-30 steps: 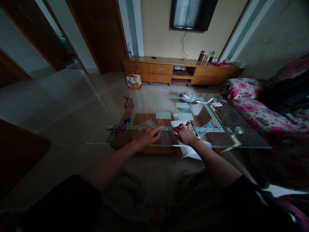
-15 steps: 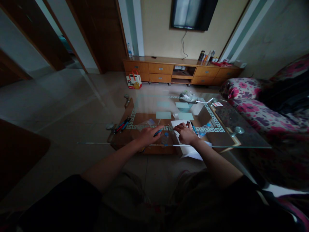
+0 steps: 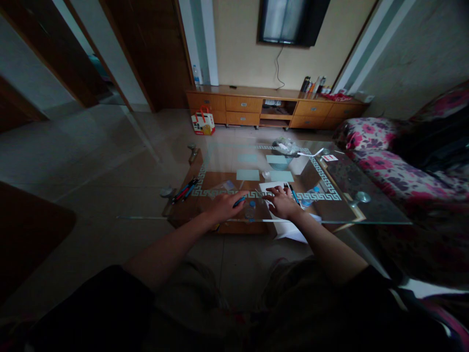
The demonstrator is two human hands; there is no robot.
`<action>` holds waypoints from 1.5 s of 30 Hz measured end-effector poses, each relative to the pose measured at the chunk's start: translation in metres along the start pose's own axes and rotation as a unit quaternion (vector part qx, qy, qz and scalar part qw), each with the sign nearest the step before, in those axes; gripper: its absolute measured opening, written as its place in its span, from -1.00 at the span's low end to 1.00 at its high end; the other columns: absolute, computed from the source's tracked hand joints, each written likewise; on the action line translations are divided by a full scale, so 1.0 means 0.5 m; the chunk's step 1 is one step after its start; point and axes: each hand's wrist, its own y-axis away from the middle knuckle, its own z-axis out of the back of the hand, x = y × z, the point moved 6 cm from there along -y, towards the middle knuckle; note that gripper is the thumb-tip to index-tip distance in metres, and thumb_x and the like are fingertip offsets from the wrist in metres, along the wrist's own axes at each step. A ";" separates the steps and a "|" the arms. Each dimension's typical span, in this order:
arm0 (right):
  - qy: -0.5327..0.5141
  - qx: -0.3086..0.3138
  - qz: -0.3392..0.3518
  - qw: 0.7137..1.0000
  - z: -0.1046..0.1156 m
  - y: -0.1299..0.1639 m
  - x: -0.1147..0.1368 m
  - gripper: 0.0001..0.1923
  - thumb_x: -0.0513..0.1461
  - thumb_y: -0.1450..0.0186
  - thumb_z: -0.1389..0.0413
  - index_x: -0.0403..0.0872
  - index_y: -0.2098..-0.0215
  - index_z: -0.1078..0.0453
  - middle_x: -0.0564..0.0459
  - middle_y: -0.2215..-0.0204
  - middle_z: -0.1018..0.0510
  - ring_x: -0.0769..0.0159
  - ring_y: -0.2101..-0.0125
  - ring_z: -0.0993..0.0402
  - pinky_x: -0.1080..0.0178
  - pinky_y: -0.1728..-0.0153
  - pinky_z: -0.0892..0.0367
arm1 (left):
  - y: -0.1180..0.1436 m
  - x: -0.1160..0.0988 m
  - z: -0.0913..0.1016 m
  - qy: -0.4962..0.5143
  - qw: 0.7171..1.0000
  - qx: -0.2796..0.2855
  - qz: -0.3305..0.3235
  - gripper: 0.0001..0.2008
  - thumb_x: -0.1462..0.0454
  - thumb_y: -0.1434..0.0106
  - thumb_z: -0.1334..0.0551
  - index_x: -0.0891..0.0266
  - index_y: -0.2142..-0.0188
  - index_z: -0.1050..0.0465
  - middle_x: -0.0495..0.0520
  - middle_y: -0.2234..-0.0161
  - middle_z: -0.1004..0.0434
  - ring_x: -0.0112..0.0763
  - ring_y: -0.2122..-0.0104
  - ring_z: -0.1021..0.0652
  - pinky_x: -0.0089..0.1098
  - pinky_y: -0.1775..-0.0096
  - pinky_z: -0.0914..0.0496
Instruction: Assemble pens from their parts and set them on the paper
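My left hand (image 3: 223, 206) rests on the glass coffee table (image 3: 366, 212) and grips a blue pen (image 3: 240, 200) whose tip points right. My right hand (image 3: 283, 202) lies on a white sheet of paper (image 3: 289, 229), fingers curled near its top left corner; whether it pinches something thin I cannot tell. Two pens, one red and one blue (image 3: 293, 193), lie on the sheet just right of that hand. A small blue bottle cap (image 3: 251, 213) shows between my hands.
A bunch of pens (image 3: 185, 190) lies at the table's left edge. Pale square notes (image 3: 247, 174), a bowl (image 3: 284, 149) and a card (image 3: 329, 158) sit farther back. A floral sofa (image 3: 395, 168) stands on the right, a wooden cabinet (image 3: 271, 107) behind.
My right hand has slid slightly up and left across the paper. My left hand with the blue pen has stayed in place.
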 end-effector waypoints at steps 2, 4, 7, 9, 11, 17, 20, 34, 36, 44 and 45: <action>0.001 -0.002 -0.001 1.000 0.000 0.000 0.000 -0.51 -0.21 -0.28 -0.04 0.11 -0.18 -0.39 -0.09 -0.27 -0.23 -0.11 -0.15 -0.08 -0.16 -0.11 0.01 | 0.001 0.000 0.000 0.002 1.000 0.002 0.001 -0.57 0.14 -0.38 -0.11 0.04 -0.22 -0.34 0.05 0.29 -0.62 -0.38 0.39 -0.56 -0.42 0.28 -0.38; 0.003 -0.005 -0.001 1.000 0.001 0.001 0.001 -0.50 -0.25 -0.26 -0.04 0.10 -0.17 -0.40 -0.08 -0.27 -0.22 -0.10 -0.15 -0.08 -0.16 -0.11 0.00 | 0.001 0.000 0.000 0.002 1.000 0.006 0.005 -0.57 0.14 -0.38 -0.11 0.03 -0.23 -0.33 0.05 0.29 -0.62 -0.38 0.39 -0.55 -0.42 0.28 -0.38; 0.004 -0.010 0.000 1.000 0.003 0.002 0.001 -0.51 -0.28 -0.25 -0.05 0.10 -0.14 -0.42 -0.08 -0.27 -0.21 -0.10 -0.16 -0.07 -0.16 -0.10 -0.02 | 0.001 -0.002 0.002 -0.003 1.000 0.010 0.008 -0.57 0.13 -0.39 -0.10 0.03 -0.22 -0.34 0.05 0.28 -0.62 -0.38 0.38 -0.56 -0.42 0.28 -0.38; 0.003 -0.007 0.001 1.000 0.002 0.002 0.000 -0.55 -0.27 -0.27 -0.05 0.09 -0.12 -0.44 -0.08 -0.28 -0.20 -0.10 -0.17 -0.06 -0.16 -0.11 -0.02 | 0.001 -0.003 0.003 -0.007 1.000 0.009 0.008 -0.58 0.13 -0.39 -0.10 0.02 -0.22 -0.35 0.05 0.28 -0.63 -0.38 0.38 -0.56 -0.42 0.28 -0.37; -0.002 -0.003 0.001 1.000 0.002 0.001 0.000 -0.58 -0.26 -0.30 -0.05 0.08 -0.10 -0.45 -0.08 -0.28 -0.20 -0.10 -0.17 -0.05 -0.17 -0.12 0.00 | 0.000 -0.003 0.004 -0.008 1.000 0.006 0.006 -0.57 0.13 -0.39 -0.10 0.02 -0.22 -0.35 0.04 0.28 -0.63 -0.38 0.39 -0.56 -0.42 0.29 -0.37; -0.012 -0.006 -0.008 1.000 -0.001 0.001 -0.004 -0.60 -0.23 -0.36 -0.02 0.11 -0.14 -0.43 -0.10 -0.27 -0.22 -0.11 -0.18 -0.06 -0.20 -0.13 0.00 | 0.001 -0.003 0.003 -0.002 1.000 0.004 0.002 -0.57 0.13 -0.39 -0.10 0.04 -0.22 -0.35 0.06 0.28 -0.63 -0.37 0.40 -0.56 -0.40 0.28 -0.38; -0.013 -0.007 -0.011 1.000 -0.003 0.000 -0.004 -0.59 -0.19 -0.38 -0.01 0.13 -0.17 -0.40 -0.10 -0.27 -0.22 -0.12 -0.18 -0.07 -0.20 -0.12 -0.01 | 0.001 -0.002 0.002 0.001 1.000 0.007 0.007 -0.57 0.14 -0.39 -0.11 0.04 -0.22 -0.35 0.06 0.29 -0.63 -0.37 0.40 -0.56 -0.40 0.28 -0.38; -0.381 -0.165 -0.081 0.906 0.013 -0.010 0.005 -0.68 -0.20 -0.39 0.00 -0.11 -0.04 -0.43 -0.12 0.06 -0.53 0.17 0.10 -0.44 0.12 0.02 -0.32 | -0.004 -0.003 0.002 0.030 0.999 0.028 0.013 -0.62 0.06 -0.37 -0.16 0.10 -0.12 -0.35 0.01 0.32 -0.59 -0.34 0.36 -0.57 -0.40 0.29 -0.37; -0.537 -0.151 -0.122 0.821 -0.011 -0.016 0.013 -0.73 -0.14 -0.37 -0.05 -0.09 0.07 -0.45 -0.04 0.18 -0.58 0.26 0.24 -0.49 0.20 0.17 -0.40 | -0.006 -0.003 0.000 0.046 0.999 0.029 0.004 -0.67 0.06 -0.36 -0.17 0.12 -0.04 -0.37 0.00 0.31 -0.58 -0.35 0.35 -0.57 -0.41 0.29 -0.37; -0.835 0.032 -0.186 0.516 -0.058 -0.011 0.098 -0.89 -0.26 -0.29 -0.20 -0.12 0.21 -0.48 -0.01 0.33 -0.63 0.42 0.42 -0.55 0.41 0.42 -0.44 | -0.006 -0.013 -0.021 0.049 0.994 0.030 -0.090 -0.78 0.12 -0.39 -0.17 0.12 0.06 -0.48 0.04 0.14 -0.60 -0.33 0.16 -0.57 -0.35 0.07 -0.38; -0.840 0.040 -0.180 0.511 -0.057 -0.010 0.104 -0.87 -0.27 -0.28 -0.21 -0.13 0.19 -0.49 -0.02 0.33 -0.64 0.42 0.42 -0.56 0.41 0.41 -0.45 | -0.006 -0.015 -0.022 0.048 0.994 0.031 -0.098 -0.77 0.11 -0.39 -0.16 0.12 0.06 -0.49 0.05 0.13 -0.60 -0.33 0.16 -0.57 -0.35 0.07 -0.38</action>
